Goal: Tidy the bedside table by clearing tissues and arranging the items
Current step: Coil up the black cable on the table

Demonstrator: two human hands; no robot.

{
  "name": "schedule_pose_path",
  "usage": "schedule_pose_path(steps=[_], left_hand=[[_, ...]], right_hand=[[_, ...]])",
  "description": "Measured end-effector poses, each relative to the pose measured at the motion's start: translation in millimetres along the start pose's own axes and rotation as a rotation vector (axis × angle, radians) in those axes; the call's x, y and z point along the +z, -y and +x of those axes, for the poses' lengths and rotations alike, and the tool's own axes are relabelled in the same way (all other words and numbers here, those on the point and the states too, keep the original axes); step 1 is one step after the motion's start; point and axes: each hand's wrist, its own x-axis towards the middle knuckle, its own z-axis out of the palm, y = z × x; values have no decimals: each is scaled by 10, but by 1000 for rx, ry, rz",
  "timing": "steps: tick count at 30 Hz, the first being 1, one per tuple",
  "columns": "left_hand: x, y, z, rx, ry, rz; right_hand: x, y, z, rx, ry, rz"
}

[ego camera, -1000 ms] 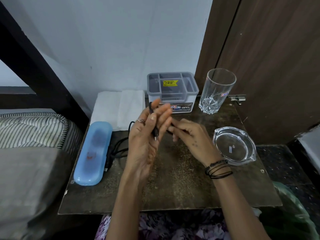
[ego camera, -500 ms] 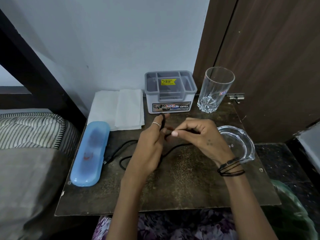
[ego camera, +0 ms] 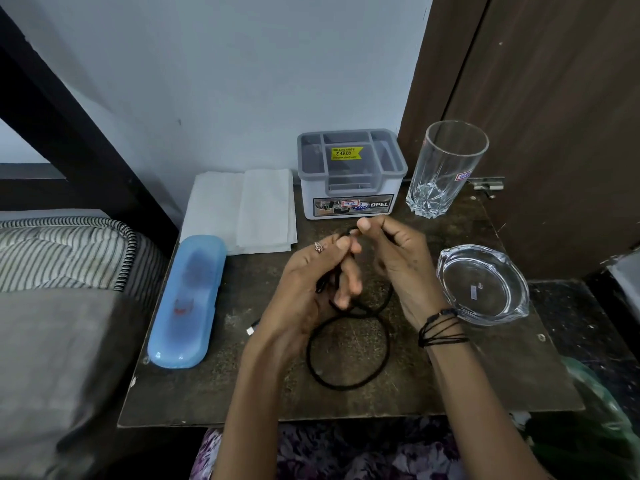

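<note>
On the desk [ego camera: 194,403], the left hand [ego camera: 304,289] and right hand [ego camera: 398,265] are both pinching a black cable [ego camera: 346,355], its loop lying below them. Pulling carelessly risks the trailing plug [ego camera: 250,330] snagging or the coil springing loose.

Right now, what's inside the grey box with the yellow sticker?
The grey box has several open compartments, with a yellow price sticker stuck inside. The compartments I can see into look empty, but their walls hide the bottoms of the back ones, so something small could be down there.
</note>
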Motion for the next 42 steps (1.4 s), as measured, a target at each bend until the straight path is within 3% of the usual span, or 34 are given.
schedule_pose_path(steps=[5, 7, 9, 11, 15, 20, 25, 33, 42], left_hand=[[-34, -42, 40, 149, -157, -394], [-89, -36, 72, 195, -266, -414], [-145, 6, 77, 258, -356, -245], [-193, 38, 52, 287, -387, 68], [-248, 95, 25, 268, -325, 566], [-214, 63, -11, 70, -212, 664], [-177, -13, -29, -105, 1, 451], [-169, -38, -73, -131, 88, -25], [-104, -22, -36, -99, 90, -368]], right_hand=[[114, -33, -48, 233, 206, -43], [139, -36, -82, 298, 339, -82], [143, -5, -96, 329, 431, -119], [115, 50, -83, 309, 460, -163], [-2, 119, -45, 253, 400, -189], [-125, 183, -35, 157, 352, -146], [-139, 159, -1, 134, 262, 35], [-90, 101, 6, 92, 421, 229], [-126, 71, 10, 196, 418, 245]])
